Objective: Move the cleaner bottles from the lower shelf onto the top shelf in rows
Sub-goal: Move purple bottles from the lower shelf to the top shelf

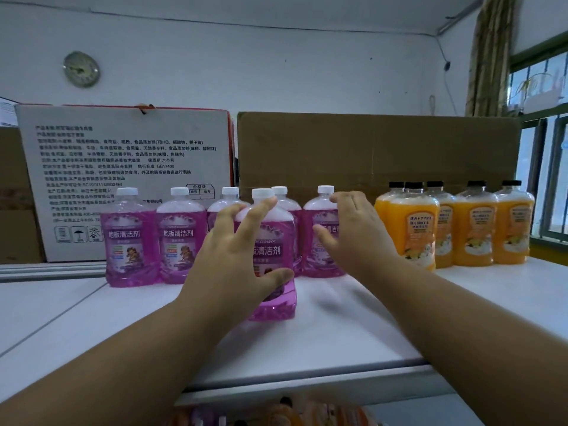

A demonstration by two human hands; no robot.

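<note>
Six purple cleaner bottles (132, 238) and five orange bottles (475, 224) stand on the top shelf (353, 327). The left hand (236, 256) grips the nearest purple one (273, 259); the right hand (353, 235), fingers spread, touches the rightmost purple bottle (321, 210). Two cartons (378, 149) stand behind.

Six purple cleaner bottles (132, 238) stand left of five orange cleaner bottles (475, 229). Behind the purple ones, one printed white box (123, 149).
</note>
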